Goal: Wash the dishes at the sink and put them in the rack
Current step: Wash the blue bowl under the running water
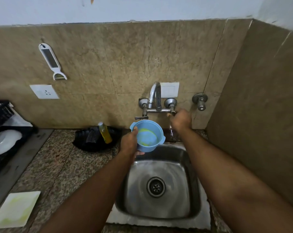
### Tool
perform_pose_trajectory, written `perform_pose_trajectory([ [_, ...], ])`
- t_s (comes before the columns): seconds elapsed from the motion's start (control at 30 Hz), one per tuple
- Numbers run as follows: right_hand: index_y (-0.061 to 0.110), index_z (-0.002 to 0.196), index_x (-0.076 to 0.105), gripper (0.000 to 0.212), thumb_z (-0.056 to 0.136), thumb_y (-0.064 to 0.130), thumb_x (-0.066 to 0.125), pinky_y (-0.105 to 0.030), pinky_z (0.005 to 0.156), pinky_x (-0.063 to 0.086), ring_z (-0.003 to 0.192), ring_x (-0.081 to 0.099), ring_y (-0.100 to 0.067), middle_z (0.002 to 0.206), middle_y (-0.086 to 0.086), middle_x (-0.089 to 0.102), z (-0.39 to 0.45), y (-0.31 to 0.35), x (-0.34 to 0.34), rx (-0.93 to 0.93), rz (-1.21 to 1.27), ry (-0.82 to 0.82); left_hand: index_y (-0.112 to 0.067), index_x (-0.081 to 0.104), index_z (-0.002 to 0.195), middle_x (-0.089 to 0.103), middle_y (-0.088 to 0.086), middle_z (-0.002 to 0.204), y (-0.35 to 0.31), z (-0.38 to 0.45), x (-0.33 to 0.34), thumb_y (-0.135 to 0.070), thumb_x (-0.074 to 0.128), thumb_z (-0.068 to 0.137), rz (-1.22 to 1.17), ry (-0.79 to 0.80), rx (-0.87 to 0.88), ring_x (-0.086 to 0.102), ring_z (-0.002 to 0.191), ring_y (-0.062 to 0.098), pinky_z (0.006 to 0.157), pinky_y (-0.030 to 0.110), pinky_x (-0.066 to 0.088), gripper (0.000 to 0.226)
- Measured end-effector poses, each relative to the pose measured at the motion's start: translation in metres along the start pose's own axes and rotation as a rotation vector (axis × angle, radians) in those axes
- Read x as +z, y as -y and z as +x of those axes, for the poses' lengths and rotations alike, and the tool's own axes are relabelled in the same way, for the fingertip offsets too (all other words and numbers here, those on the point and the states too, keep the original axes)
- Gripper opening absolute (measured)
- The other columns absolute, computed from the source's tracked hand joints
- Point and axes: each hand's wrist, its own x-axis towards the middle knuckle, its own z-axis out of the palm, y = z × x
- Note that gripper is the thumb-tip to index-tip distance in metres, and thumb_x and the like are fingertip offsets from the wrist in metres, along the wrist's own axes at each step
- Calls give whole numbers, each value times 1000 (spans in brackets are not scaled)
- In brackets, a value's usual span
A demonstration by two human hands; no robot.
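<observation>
a person stands at a steel sink (159, 167), which holds no dishes. the left hand (128, 142) grips a small blue bowl (148, 136) above the sink's back edge, under the tap spout (153, 93), thumb over the rim and fingers curled beneath. yellow-green residue shows inside, so washing seems barely begun. the right hand (181, 120) reaches the right tap handle (172, 112), fingers curled around it; no water is visible. far left of the sink, a black rack (1, 115) holds 1 white dish (4, 142). a smeared white plate (16, 209) waits on the tabletop (61, 167).
</observation>
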Motion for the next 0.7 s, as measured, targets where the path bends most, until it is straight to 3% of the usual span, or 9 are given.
perform_pose_trajectory([
  [0.2,7,96,78,30,90,36,71,-25,66,39,84,70,-32,91,-15,75,2,-7,8,16,92,-37,-12,65,123,69,18,120,2,10,5,-63,59,94,-12,-48,13,72,95,42,51,41,58,59],
  [0.33,6,97,80,24,91,27,69,-27,69,45,87,71,-33,91,-16,77,-1,-7,4,100,221,-61,-12,65,122,69,16,118,1,8,5,-62,58,95,-29,-76,28,72,95,41,54,42,59,57],
  [0.47,10,96,79,34,91,41,69,-28,71,51,84,73,-29,90,-10,77,-11,-8,7,197,319,-28,-22,69,110,69,10,113,6,12,0,-70,59,88,12,-120,77,71,97,40,58,48,62,54],
  [0.53,10,90,75,45,83,53,67,-39,67,62,72,75,-30,82,-10,77,-21,-12,19,342,403,79,-32,73,93,72,6,111,11,22,-7,-83,57,74,97,-196,140,71,97,35,75,57,62,56],
  [0.6,8,96,74,31,88,38,66,-43,59,64,60,75,-28,75,-11,76,-48,-9,27,403,568,364,-33,73,88,73,2,105,10,22,-14,-83,52,72,175,-283,227,70,97,30,86,56,60,56],
  [0.67,6,107,71,19,95,19,65,-39,57,62,65,76,-30,80,-14,78,-77,0,28,339,647,640,-26,73,99,73,2,104,2,6,-19,-74,49,80,248,-363,313,68,98,27,91,50,58,58],
  [0.7,5,109,70,15,96,12,64,-38,57,62,68,77,-32,83,-17,78,-88,4,27,292,661,702,-23,73,106,72,3,106,1,2,-22,-70,49,86,289,-394,347,67,99,27,92,47,57,56],
])
